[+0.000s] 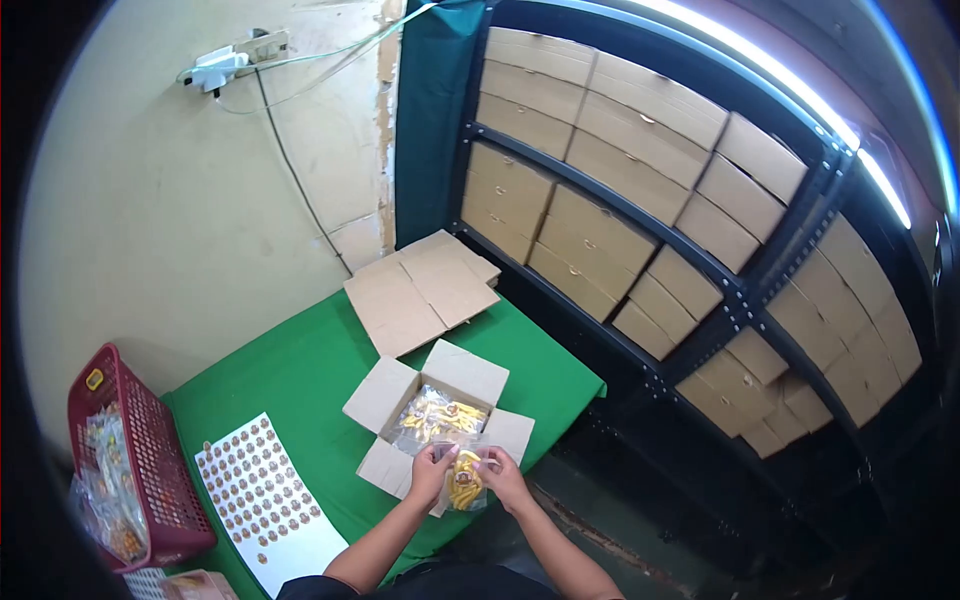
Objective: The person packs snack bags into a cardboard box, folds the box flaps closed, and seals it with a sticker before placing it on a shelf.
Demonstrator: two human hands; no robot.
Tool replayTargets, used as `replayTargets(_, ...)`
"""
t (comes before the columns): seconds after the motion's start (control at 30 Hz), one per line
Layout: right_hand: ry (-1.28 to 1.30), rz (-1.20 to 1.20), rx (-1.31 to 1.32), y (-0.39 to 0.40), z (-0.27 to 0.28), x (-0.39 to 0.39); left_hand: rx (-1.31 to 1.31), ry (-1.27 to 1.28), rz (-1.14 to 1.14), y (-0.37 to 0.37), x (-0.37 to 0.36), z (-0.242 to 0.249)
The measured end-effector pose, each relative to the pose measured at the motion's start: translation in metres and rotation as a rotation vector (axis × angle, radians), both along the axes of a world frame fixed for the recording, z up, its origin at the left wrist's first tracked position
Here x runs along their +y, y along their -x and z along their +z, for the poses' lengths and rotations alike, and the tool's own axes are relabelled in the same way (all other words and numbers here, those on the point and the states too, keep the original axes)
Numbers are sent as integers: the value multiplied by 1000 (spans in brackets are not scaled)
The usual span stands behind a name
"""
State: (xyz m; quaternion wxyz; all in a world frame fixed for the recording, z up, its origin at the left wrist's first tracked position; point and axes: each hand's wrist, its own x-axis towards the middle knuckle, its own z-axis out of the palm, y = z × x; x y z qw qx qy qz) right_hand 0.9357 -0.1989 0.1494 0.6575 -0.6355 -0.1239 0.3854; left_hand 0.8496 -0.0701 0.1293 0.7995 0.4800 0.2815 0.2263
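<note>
Both my hands hold one small clear packet of yellow snacks (465,487) just in front of an open cardboard box (385,392). My left hand (431,470) grips the packet's left side and my right hand (503,473) grips its right side. Inside the box lie more clear packets (436,414) of the same yellow snacks. The box stands on a green table (300,370) with its flaps spread outward.
A sheet of round stickers (262,497) lies left of the box. A red basket (135,460) with more packets stands at the far left. Flattened cardboard (420,290) lies at the table's back. A dark rack of stacked cartons (660,220) fills the right side.
</note>
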Motion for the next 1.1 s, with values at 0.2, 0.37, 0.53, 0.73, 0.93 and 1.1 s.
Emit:
replayTargets(0.2, -134, 36, -105, -50, -9, 59, 21, -99, 199, -37, 5, 10)
replayTargets(0.37, -50, 263, -216, -91, -22, 93, 342, -251, 443, -62, 18, 12)
replayTargets(0.53, -5, 479, -403, -143, -28, 119, 403, -271, 481, -76, 35, -18)
replayTargets(0.73, -58, 699, -180, -169, -31, 143, 382, -140, 562, -80, 34, -27)
replayTargets(0.93, -17, 825, -48, -173, -42, 157, 369, -56, 700, -79, 16, -19)
replayTargets(1.1, -225, 642, -637, -149, -14, 150, 564, -303, 962, -81, 2, 1)
